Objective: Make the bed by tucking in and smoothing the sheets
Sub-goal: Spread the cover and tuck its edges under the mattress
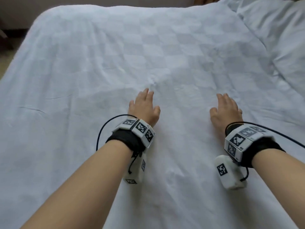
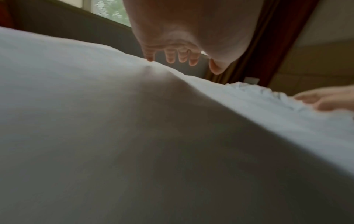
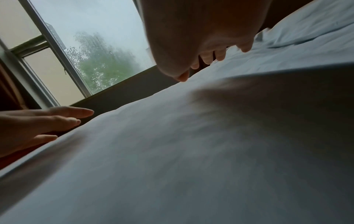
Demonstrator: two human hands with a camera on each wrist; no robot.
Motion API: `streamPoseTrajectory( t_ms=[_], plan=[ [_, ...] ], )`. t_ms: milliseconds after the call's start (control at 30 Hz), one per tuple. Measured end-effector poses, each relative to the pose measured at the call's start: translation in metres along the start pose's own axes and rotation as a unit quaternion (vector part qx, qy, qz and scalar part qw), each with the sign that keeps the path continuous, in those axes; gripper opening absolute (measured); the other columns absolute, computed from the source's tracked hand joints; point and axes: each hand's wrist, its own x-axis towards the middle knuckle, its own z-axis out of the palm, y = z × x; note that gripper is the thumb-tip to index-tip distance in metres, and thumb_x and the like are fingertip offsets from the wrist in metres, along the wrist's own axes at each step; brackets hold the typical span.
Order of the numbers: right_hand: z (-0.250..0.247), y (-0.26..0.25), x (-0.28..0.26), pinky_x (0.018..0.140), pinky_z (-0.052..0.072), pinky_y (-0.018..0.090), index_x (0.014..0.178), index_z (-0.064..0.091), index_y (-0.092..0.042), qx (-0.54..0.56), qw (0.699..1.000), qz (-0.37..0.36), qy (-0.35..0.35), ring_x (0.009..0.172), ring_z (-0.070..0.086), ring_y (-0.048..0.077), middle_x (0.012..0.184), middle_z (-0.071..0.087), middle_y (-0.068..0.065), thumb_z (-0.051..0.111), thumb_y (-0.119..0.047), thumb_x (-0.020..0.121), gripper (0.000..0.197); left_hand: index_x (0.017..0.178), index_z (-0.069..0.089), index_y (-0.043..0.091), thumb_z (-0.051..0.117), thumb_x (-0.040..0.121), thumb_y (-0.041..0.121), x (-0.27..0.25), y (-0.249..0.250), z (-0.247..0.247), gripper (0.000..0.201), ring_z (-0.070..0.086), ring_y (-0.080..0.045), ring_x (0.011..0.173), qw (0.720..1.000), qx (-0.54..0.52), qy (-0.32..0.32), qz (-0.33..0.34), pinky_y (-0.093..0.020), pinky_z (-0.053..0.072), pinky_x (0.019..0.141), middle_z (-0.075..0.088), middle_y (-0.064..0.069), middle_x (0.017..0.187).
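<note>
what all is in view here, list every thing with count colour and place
sheet: one, white with a faint checked weave, spread over the whole bed, small wrinkles near the middle
pillows: white, count unclear, at the head of the bed on the far right
window: one, pale frame, wet glass with green trees behind, beyond the far side of the bed
curtain: one, dark red, beside the window
wrist camera units: two, white with black square markers on black straps, one on each wrist
left hand: one, fingers straight, low over the sheet at centre
right hand: one, fingers straight, alongside the left
</note>
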Motion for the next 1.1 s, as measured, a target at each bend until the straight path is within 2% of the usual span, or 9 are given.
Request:
streamPoseTrajectory(
  t_ms=[100,267,433,567,733,867,1100],
  plan=[
    [0.0,0.015,0.027,0.115,0.012,0.047,0.149,0.018,-0.015,-0.007,1.0,0.012,0.002,0.146,0.008,0.023,0.159,0.008,0.007,0.035,-0.02,0.096,0.056,0.151,0.003,0.023,0.035,0.098,0.035,0.027,0.014,0.016,0.063,-0.005,-0.013,0.147,0.995,0.083,-0.048,0.027,-0.043,0.001,0.118,-0.008,0.006,0.159],
    [0.02,0.025,0.049,0.115,0.008,0.048,0.151,0.012,-0.017,-0.003,0.999,0.046,-0.005,0.146,0.004,0.022,0.159,0.004,0.005,0.029,-0.025,0.098,0.055,0.151,-0.005,0.023,0.029,0.099,0.037,0.056,0.016,0.036,0.064,-0.014,-0.014,0.146,0.994,0.095,-0.058,0.0,-0.043,-0.012,0.115,-0.014,0.004,0.158],
    [0.038,-0.003,0.057,0.116,0.005,0.049,0.152,0.004,-0.02,0.004,0.996,0.081,-0.025,0.147,0.002,0.02,0.16,-0.001,0.003,0.024,-0.03,0.099,0.057,0.15,-0.01,0.021,0.025,0.099,0.041,0.072,-0.009,0.032,0.065,-0.017,-0.015,0.145,0.992,0.114,-0.053,0.012,-0.042,-0.015,0.115,-0.017,0.003,0.158],
    [0.049,-0.052,0.058,0.115,0.003,0.051,0.151,0.001,-0.023,0.003,0.996,0.089,-0.028,0.147,0.0,0.021,0.16,-0.003,0.003,0.022,-0.034,0.1,0.057,0.151,-0.009,0.019,0.023,0.099,0.043,0.08,-0.045,0.015,0.065,-0.016,-0.015,0.145,0.992,0.113,-0.06,-0.005,-0.043,-0.014,0.115,-0.016,0.002,0.158],
    [0.078,-0.137,0.045,0.114,-0.001,0.054,0.15,-0.005,-0.029,-0.003,0.997,0.061,-0.044,0.147,-0.005,0.021,0.159,-0.01,0.001,0.019,-0.038,0.1,0.057,0.151,-0.007,0.02,0.024,0.099,0.039,0.081,-0.121,-0.014,0.063,-0.014,-0.015,0.146,0.993,0.054,-0.06,-0.085,-0.044,-0.011,0.115,-0.015,0.004,0.158],
    [0.104,-0.207,0.027,0.114,-0.001,0.054,0.151,-0.003,-0.028,0.003,0.999,0.033,-0.026,0.147,-0.006,0.024,0.159,-0.01,0.005,0.018,-0.038,0.1,0.056,0.151,-0.005,0.02,0.024,0.099,0.037,0.071,-0.208,-0.037,0.062,-0.012,-0.015,0.146,0.985,0.013,-0.053,-0.162,-0.045,-0.01,0.116,-0.013,0.004,0.158],
    [0.137,-0.3,-0.002,0.113,0.0,0.057,0.151,-0.004,-0.027,-0.057,0.998,0.018,-0.033,0.147,-0.006,0.027,0.159,-0.01,0.007,0.017,-0.038,0.1,0.056,0.152,0.0,0.019,0.026,0.1,0.036,0.031,-0.349,-0.075,0.061,-0.008,-0.014,0.147,0.965,-0.011,-0.036,-0.26,-0.042,-0.007,0.117,-0.009,0.003,0.159]
  ],
)
